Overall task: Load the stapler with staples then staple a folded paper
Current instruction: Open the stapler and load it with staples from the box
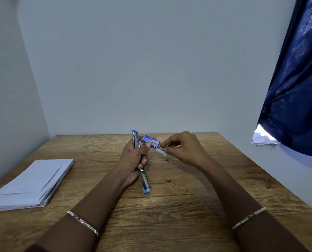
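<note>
1. Loading the stapler is the step in hand, as the head camera shows it. The stapler (145, 180) is swung open, with one arm pointing up and away and the other pointing down toward the person.
2. The left hand (131, 160) has its grip curled round the middle of the stapler. Its thumb presses on the little blue staple box (150, 140), held up just beside the stapler's top arm.
3. The right hand (186, 150) has its grip pinching the near end of the box, where a white inner tray (163, 152) pokes out.
4. Next, I think, a strip of staples must come out of the box and go straight into the open metal track. That needs a soft pinch, so the strip does not break.
5. A small grey block (168, 160), likely staples, lies on the bench (188, 206) just beside the right hand.
6. The paper stack (29, 184) sits on the left of the bench, well apart from both hands. I cannot tell which sheet is folded.
7. Hard to see: whether the track has staples in it, since the left hand hides its middle; what is inside the box; and whether the stapler's low blue end touches the bench.
</note>
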`<state>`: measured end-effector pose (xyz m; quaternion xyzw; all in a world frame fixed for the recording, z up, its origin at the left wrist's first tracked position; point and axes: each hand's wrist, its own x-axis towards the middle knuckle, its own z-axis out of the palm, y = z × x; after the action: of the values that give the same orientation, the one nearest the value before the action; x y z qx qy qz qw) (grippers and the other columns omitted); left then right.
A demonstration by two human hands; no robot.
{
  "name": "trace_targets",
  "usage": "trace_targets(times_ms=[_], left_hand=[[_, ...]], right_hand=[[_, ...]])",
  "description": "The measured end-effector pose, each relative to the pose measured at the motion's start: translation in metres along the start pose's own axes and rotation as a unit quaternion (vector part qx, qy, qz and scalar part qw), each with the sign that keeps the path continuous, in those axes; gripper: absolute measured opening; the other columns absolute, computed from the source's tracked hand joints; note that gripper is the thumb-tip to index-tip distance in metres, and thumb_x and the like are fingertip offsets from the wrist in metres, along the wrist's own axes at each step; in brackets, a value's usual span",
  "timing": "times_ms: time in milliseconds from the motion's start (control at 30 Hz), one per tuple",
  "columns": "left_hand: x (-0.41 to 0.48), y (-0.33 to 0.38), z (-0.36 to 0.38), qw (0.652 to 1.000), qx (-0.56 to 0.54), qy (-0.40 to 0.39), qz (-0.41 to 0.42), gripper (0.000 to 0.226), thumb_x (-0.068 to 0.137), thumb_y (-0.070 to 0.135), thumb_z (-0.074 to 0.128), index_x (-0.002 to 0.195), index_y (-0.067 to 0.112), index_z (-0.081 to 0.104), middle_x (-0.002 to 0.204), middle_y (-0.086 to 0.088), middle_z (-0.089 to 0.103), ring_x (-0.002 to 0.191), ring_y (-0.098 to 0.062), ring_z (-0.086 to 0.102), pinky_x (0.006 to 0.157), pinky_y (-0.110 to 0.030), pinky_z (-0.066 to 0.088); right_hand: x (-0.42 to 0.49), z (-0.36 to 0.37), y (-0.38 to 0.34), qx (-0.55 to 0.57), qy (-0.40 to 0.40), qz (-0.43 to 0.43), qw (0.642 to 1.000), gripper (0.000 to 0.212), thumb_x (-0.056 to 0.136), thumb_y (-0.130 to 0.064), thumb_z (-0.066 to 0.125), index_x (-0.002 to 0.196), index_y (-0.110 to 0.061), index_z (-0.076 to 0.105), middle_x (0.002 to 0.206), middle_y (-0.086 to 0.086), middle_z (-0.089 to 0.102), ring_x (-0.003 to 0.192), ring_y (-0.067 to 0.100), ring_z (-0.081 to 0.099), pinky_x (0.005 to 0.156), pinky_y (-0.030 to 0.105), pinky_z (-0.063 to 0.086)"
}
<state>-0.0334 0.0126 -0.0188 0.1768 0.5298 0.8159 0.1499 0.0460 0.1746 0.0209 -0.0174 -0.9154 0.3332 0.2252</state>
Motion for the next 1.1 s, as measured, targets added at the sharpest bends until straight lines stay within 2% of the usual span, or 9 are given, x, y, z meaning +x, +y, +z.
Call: trace_targets(times_ms=[200,333,533,667,767,833,900,1000,1100], left_hand=[[0.0,-0.001,0.0,1.0,-0.005,0.004,-0.018,0.014,0.096,0.007,0.063,0.095,0.017,0.053,0.049,0.008,0.06,0.028,-0.005,0.038,0.027,-0.015,0.024],[0.0,-0.002,0.0,0.999,-0.017,0.012,-0.046,0.013,0.097,0.007,0.063,0.095,0.014,0.051,0.043,0.007,0.051,0.027,-0.004,0.036,0.027,-0.015,0.024],[0.001,-0.003,-0.002,0.996,-0.018,0.013,-0.09,0.025,0.096,0.012,0.065,0.084,0.013,0.043,0.037,0.0,0.039,0.024,-0.006,0.027,0.028,-0.014,0.023],[0.002,-0.004,-0.003,0.995,-0.021,0.005,-0.102,0.026,0.096,0.013,0.064,0.082,0.011,0.042,0.036,0.0,0.039,0.023,-0.006,0.026,0.029,-0.012,0.023],[0.003,-0.005,-0.004,0.994,-0.027,-0.004,-0.11,0.025,0.097,0.014,0.063,0.08,0.01,0.044,0.035,-0.001,0.039,0.022,-0.007,0.026,0.029,-0.012,0.024],[0.004,-0.005,-0.005,0.993,-0.033,-0.01,-0.115,0.025,0.097,0.014,0.062,0.08,0.009,0.044,0.035,-0.001,0.039,0.022,-0.007,0.026,0.029,-0.011,0.024],[0.005,-0.006,-0.006,0.992,-0.031,-0.015,-0.119,0.025,0.097,0.014,0.062,0.081,0.008,0.044,0.035,-0.001,0.038,0.022,-0.007,0.026,0.029,-0.011,0.024],[0.007,-0.007,-0.008,0.992,-0.027,-0.022,-0.122,0.025,0.097,0.015,0.063,0.081,0.008,0.045,0.035,-0.001,0.038,0.022,-0.007,0.025,0.028,-0.011,0.023],[0.008,-0.007,-0.009,0.992,-0.025,-0.032,-0.121,0.029,0.096,0.016,0.064,0.076,0.009,0.045,0.035,-0.001,0.037,0.021,-0.007,0.025,0.027,-0.012,0.023]], right_hand=[[0.002,-0.002,0.003,-0.032,-0.003,-0.011,0.999,0.019,0.084,-0.003,0.075,0.1,-0.01,0.082,0.096,0.005,0.081,0.071,-0.002,0.065,0.064,0.001,0.045],[0.001,-0.003,0.003,-0.028,0.009,-0.02,0.999,0.016,0.084,-0.004,0.076,0.098,-0.01,0.082,0.092,0.004,0.081,0.069,-0.003,0.065,0.062,0.0,0.045],[0.001,-0.002,0.002,-0.018,0.01,-0.021,1.0,0.006,0.087,-0.008,0.076,0.091,-0.009,0.08,0.09,0.001,0.079,0.07,-0.006,0.063,0.065,0.003,0.044],[0.002,0.0,0.003,0.006,0.02,-0.017,1.0,0.007,0.089,-0.005,0.072,0.091,-0.009,0.078,0.087,0.001,0.077,0.077,0.007,0.069,0.073,0.02,0.054],[0.002,0.0,0.006,0.048,0.007,-0.007,0.999,0.007,0.092,-0.007,0.069,0.093,-0.006,0.076,0.084,-0.005,0.073,0.078,0.009,0.068,0.071,0.021,0.057],[0.002,0.001,0.009,0.064,-0.012,0.005,0.998,0.009,0.094,-0.011,0.067,0.095,-0.007,0.075,0.087,-0.005,0.072,0.082,0.012,0.068,0.074,0.028,0.059],[0.002,-0.001,0.011,0.081,-0.032,0.014,0.996,0.009,0.096,-0.014,0.066,0.093,-0.012,0.075,0.091,-0.001,0.073,0.087,0.016,0.067,0.082,0.041,0.06],[0.002,-0.003,0.014,0.109,-0.062,0.021,0.992,0.01,0.096,-0.019,0.067,0.089,-0.017,0.074,0.096,0.013,0.074,0.087,0.019,0.063,0.088,0.052,0.056],[0.001,-0.005,0.014,0.125,-0.074,0.021,0.989,0.011,0.095,-0.022,0.069,0.087,-0.019,0.075,0.101,0.026,0.072,0.084,0.021,0.059,0.082,0.051,0.054]])
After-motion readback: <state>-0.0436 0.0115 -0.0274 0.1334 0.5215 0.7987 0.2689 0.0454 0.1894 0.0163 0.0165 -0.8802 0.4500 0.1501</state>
